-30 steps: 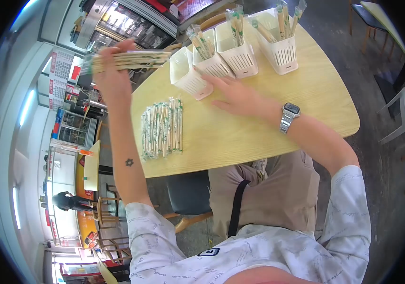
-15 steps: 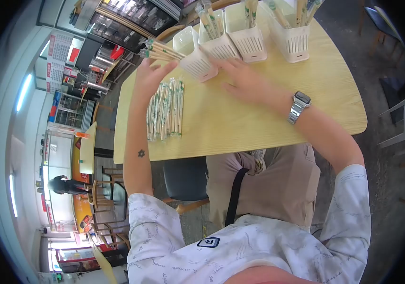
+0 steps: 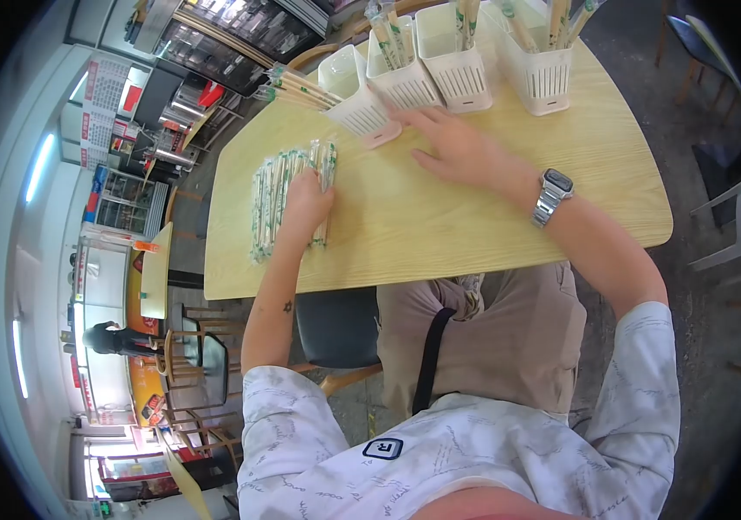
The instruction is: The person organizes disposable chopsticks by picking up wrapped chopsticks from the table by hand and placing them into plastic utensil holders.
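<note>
Though earlier by a basket [image 3: 368, 117], left hand [image 3: 307, 206] curled around chopsticks [image 3: 271, 195], right hand [image 3: 464, 152] open

The left hand [image 3: 308, 204] touches wrapped chopsticks [image 3: 271, 204]; the right hand [image 3: 464, 154] is by white baskets [image 3: 362, 114].

Worktop [image 3: 474, 225] bright, evenly lit, soft faint shadows near hands. Tube light [image 3: 40, 178] glows white at far left; window [image 3: 93, 468] at lower left washed out. Strong fisheye bending, black corners. Mild softness, distant background slightly hazy.
</note>
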Demonstrator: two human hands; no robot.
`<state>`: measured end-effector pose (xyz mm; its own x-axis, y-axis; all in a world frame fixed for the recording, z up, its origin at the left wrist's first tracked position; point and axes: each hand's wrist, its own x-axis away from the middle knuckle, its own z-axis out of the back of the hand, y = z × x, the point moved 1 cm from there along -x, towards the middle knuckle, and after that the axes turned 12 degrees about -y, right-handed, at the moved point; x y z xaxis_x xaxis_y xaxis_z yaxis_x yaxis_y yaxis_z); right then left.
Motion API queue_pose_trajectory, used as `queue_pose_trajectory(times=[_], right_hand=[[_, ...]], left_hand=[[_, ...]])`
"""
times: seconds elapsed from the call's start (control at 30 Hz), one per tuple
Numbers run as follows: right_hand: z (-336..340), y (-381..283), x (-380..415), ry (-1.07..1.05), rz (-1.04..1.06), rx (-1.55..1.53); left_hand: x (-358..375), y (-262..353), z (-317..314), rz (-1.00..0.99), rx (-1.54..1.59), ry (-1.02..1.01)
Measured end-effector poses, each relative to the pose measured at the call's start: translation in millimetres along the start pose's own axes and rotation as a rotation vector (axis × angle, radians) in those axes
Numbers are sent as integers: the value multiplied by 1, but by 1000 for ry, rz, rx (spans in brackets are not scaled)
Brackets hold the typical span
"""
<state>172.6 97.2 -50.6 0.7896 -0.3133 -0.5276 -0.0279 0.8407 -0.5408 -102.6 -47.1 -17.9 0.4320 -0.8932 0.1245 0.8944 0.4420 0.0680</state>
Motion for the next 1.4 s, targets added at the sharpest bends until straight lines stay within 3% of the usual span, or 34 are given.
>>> queue_pose_trajectory(times=[0.1,0.4,0.7,0.8,0.87,0.93,1.17,1.27,1.4], right_hand=[[-5,3,-1,8,10,11],[-4,2,2,-43,19,17],[-7,5,0,-36,54,-4],[-2,1,2,-36,20,-107],[4,-6,1,-75,-43,-180],[2,-6,-2,-104,-51,-278],[-4,-16,-9,-211,0,-603],[-2,-19,-6,-187,46,-618],[1,-18,-2,-155,-125,-526]], left_hand=[[1,-4,-9,44,-199,146],[2,10,10,176,22,-92],[11,19,-3,1,55,-71],[16,-10,-5,-101,1,17],[40,-8,13,105,590,-61],[57,-12,27,4,946,8],[84,88,58,-562,1298,232],[48,125,34,-833,1240,262],[5,161,1,-890,1304,265]])
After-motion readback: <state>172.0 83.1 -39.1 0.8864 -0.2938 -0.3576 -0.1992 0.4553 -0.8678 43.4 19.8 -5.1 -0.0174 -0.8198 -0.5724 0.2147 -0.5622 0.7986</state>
